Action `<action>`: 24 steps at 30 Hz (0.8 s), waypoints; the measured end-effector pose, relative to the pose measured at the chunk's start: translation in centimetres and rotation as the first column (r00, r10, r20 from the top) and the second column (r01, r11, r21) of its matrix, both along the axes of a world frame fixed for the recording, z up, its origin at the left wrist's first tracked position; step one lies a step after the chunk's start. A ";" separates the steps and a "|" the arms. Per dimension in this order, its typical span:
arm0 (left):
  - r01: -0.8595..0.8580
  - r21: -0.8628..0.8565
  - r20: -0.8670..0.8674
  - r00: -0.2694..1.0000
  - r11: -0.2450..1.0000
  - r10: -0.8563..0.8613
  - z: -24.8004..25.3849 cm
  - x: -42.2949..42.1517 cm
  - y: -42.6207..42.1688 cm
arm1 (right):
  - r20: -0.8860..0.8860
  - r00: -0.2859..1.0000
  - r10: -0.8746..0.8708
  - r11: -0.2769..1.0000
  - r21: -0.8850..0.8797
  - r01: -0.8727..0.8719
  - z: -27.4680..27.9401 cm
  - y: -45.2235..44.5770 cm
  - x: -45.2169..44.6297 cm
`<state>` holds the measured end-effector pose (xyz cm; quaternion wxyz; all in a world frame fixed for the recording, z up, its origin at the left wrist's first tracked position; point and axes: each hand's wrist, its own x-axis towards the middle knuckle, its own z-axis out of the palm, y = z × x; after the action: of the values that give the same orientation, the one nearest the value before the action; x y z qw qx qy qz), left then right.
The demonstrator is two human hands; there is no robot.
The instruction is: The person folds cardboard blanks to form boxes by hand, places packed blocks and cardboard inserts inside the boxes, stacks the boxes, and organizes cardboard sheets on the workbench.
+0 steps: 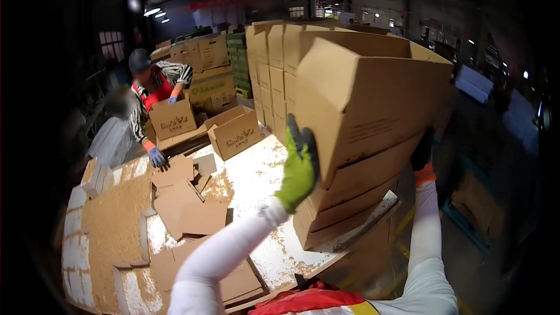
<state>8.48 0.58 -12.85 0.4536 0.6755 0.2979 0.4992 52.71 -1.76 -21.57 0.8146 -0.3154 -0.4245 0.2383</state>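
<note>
A large open-topped cardboard box (396, 93) tilts at the top of a stack of nested cardboard boxes (344, 210) in front of me. My left hand (300, 166), in a green glove with dark fingers, presses its straight fingers along the box's left side. On the opposite side is my right hand (423, 151), in a dark glove with an orange cuff; the box and shadow partly hide its fingers. The box is held between both hands. Small printed lines show on its near face.
Across the worktable (256, 169), a co-worker (154, 81) handles a printed box (173, 118). Another printed box (236, 132) stands open beside it. Flat cardboard pieces (186, 204) lie on the table's left half. Tall carton stacks (274, 76) rise behind. Teal metal framing (466, 221) stands at right.
</note>
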 end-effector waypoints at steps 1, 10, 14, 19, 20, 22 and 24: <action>-0.052 0.035 0.021 0.998 0.998 0.051 -0.3 1.2 0.2 | 0.057 0.990 -0.126 0.991 -0.039 0.128 0.2 0.0 -0.6; -0.233 -0.047 -0.026 0.972 0.971 0.232 -23.7 -1.7 4.4 | 0.441 0.671 -0.596 0.776 0.104 0.622 -2.7 0.3 0.9; 0.112 -0.712 -0.018 0.984 0.693 -0.177 -31.1 1.2 3.2 | 0.336 0.816 -0.469 0.882 0.146 0.447 -2.4 0.6 4.7; 0.180 -0.584 -0.030 0.970 0.791 -0.243 -38.2 7.7 1.1 | -0.026 0.909 -0.417 0.909 0.001 0.417 0.9 -0.5 3.1; 0.167 -0.617 -0.005 0.976 0.769 -0.217 -38.9 9.7 0.7 | -0.148 0.911 -0.385 0.922 -0.017 0.387 1.6 -0.3 3.4; 0.141 -0.695 0.050 0.988 0.705 -0.148 -39.4 13.5 0.2 | -0.389 0.911 -0.138 0.980 0.083 0.184 1.3 -0.3 7.0; 0.136 -0.703 0.090 0.991 0.698 -0.102 -40.4 17.1 0.7 | -0.173 0.980 -0.094 0.992 0.073 0.108 -2.2 0.2 15.8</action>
<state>25.59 1.29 -53.29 0.7154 0.4567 0.4121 0.3313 68.50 -1.56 -23.78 0.8710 -0.2814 -0.3465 0.2052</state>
